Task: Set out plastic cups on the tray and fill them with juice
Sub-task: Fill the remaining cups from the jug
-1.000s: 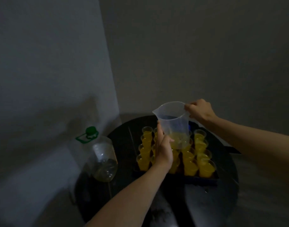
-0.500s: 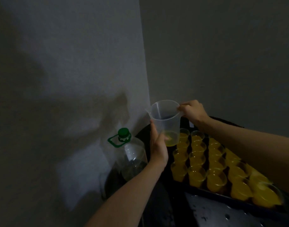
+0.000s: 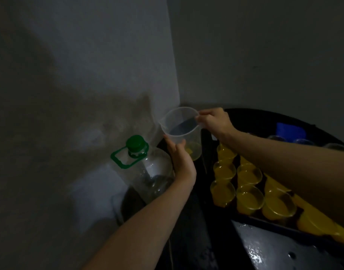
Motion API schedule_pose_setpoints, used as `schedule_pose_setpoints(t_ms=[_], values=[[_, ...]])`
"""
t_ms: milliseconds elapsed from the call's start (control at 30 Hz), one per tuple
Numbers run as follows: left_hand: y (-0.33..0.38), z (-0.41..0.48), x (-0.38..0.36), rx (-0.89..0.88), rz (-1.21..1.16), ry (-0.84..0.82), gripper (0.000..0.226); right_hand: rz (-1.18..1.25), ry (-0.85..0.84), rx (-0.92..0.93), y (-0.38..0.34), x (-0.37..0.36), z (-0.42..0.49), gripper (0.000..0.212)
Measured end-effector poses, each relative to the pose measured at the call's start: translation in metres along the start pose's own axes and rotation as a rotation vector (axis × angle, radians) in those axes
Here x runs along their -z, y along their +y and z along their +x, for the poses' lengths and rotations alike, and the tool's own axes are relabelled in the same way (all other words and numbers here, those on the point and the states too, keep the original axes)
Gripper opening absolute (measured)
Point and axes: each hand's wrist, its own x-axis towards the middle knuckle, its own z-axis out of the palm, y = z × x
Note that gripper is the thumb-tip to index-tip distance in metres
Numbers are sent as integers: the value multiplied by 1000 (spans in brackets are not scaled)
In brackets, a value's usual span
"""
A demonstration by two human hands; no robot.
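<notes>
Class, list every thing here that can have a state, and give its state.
jug, upright, nearly empty, a little juice at the bottom.
bottle, upright, green cap on.
cups, filled with juice.
left hand, holds the jug's side.
right hand, grips the jug at its rim.

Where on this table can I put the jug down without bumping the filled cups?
Two bare patches: the dark strip of table between the bottle and the tray, below the jug, and the wet stretch in front of the tray. The tray is packed with filled cups.
</notes>
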Motion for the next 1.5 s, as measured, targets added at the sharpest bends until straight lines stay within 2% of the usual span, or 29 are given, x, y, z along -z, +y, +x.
schedule_pose_setpoints(t_ms=[100, 133, 267, 400, 633, 833, 967, 1067, 1133, 1233, 1333, 1500], values=[[-13, 6, 0, -29, 8, 41, 78, -1, -47, 4, 15, -9, 7, 17], [-16, 8, 2, -43, 33, 50, 77, 18, -60, -5, 21, -13, 9, 15], [-24, 19, 5, -20, 92, 66, 98, 62, -59, -52, 43, -29, 18, 17], [-40, 30, 8, -24, 69, 156, 71, 78, -68, -83, 62, -43, 25, 22], [-49, 36, 8, -51, 98, 187, 82, 97, -40, -78, 74, -55, 26, 27], [-43, 35, -1, 56, 75, 236, 123, 13, 33, -30, 80, -58, 22, 28], [-40, 29, -7, 100, 32, 265, 109, -132, 75, 51, 81, -55, 18, 42], [-38, 23, -7, 120, -57, 314, 128, -163, 101, 63, 78, -55, 17, 52], [-38, 17, -9, 124, -116, 324, 131, -159, 115, 51, 75, -54, 15, 56], [-40, 14, -9, 154, -97, 289, 123, -178, 80, 37, 74, -53, 9, 62], [-40, 7, -12, 207, -42, 224, 112, -298, 107, 51, 75, -49, 3, 68], [-42, -10, -12, 265, -136, 200, 110, -311, 111, 46, 67, -34, -17, 77]])
